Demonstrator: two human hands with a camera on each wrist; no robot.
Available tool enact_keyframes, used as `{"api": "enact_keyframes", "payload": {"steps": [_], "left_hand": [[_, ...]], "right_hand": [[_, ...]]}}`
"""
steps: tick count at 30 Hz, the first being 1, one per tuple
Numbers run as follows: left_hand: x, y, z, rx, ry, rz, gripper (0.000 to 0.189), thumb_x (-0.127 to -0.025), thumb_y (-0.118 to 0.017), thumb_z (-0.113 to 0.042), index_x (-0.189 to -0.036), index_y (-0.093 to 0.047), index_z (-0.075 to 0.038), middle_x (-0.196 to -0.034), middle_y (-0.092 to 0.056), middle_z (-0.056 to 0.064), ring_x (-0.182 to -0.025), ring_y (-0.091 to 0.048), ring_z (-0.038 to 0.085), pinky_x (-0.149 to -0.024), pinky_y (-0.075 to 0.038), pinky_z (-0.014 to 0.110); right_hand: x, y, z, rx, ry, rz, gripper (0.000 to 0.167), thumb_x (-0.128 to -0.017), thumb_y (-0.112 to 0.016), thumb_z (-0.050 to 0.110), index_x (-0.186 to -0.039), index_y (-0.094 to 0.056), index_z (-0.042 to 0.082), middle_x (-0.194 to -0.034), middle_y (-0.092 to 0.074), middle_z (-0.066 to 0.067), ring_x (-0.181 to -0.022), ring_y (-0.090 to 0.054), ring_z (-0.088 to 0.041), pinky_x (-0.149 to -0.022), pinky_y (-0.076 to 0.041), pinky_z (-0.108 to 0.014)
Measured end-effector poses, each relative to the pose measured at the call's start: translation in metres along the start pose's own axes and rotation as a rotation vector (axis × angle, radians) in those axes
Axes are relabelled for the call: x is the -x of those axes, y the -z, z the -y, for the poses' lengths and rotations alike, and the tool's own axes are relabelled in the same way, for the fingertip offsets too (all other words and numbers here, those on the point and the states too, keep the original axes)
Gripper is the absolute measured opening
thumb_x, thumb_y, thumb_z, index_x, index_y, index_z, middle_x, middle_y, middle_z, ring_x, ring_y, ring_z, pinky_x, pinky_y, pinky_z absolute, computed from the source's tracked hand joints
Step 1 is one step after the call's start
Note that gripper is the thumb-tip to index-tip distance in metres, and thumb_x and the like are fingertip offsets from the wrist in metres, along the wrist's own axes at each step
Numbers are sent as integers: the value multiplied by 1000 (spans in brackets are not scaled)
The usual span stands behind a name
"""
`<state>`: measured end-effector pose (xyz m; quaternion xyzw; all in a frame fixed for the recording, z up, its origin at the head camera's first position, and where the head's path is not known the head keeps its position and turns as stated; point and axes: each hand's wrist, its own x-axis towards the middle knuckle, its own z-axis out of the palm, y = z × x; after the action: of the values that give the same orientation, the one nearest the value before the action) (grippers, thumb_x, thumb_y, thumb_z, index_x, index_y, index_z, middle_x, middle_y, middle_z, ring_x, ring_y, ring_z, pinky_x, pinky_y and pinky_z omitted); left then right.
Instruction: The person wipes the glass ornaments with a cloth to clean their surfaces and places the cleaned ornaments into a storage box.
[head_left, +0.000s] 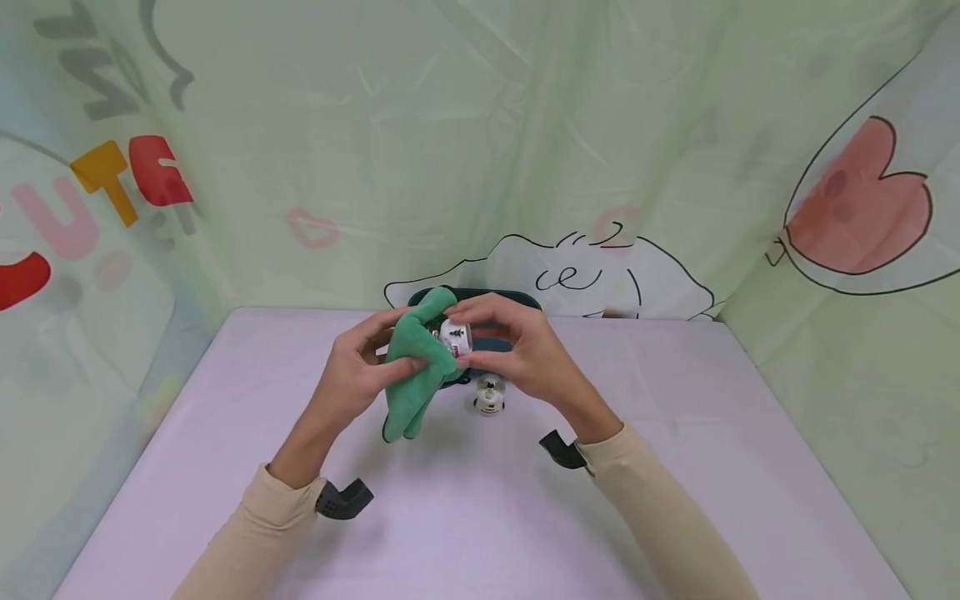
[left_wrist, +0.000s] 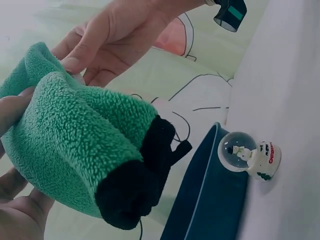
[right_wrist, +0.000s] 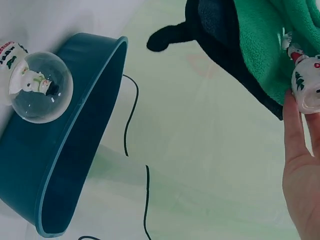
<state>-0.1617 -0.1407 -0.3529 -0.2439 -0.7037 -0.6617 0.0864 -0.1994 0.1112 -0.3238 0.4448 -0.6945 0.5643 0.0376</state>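
Observation:
My left hand holds a green plush cloth with dark edging, its thumb in front and fingers behind. Opposite it, my right hand pinches a small snow globe by its white printed base. The globe end points into the cloth, and a little red-and-white figure shows there in the right wrist view. A second snow globe, with a snowman inside and a white base, stands on the table below the hands.
Behind the hands sits a dark teal bin, close to the standing snow globe. The pale table runs back to a light green printed curtain. Black wrist mounts jut from both sleeves.

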Motion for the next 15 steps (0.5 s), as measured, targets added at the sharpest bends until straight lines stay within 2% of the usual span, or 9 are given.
{"api": "enact_keyframes", "payload": {"steps": [7,15], "left_hand": [[0,2,1,23,92,12,57,-88,-78,-2,-141,-59,-12,-133,-62,9,-118,-64,28,-82,-60,35],[1,4,-1,41,166,28,56,-90,-77,-8,-143,-58,-14,-135,-62,8,-119,-62,32,-88,-57,36]], "right_hand": [[-2,1,-3,34,89,43,43,-78,-82,-10,-115,-67,5,-128,-65,-13,-124,-61,-26,-98,-55,-38],[-5,2,-4,126,183,78,39,-76,-82,-13,-109,-70,6,-124,-67,-15,-120,-63,-28,-94,-57,-38]]}}
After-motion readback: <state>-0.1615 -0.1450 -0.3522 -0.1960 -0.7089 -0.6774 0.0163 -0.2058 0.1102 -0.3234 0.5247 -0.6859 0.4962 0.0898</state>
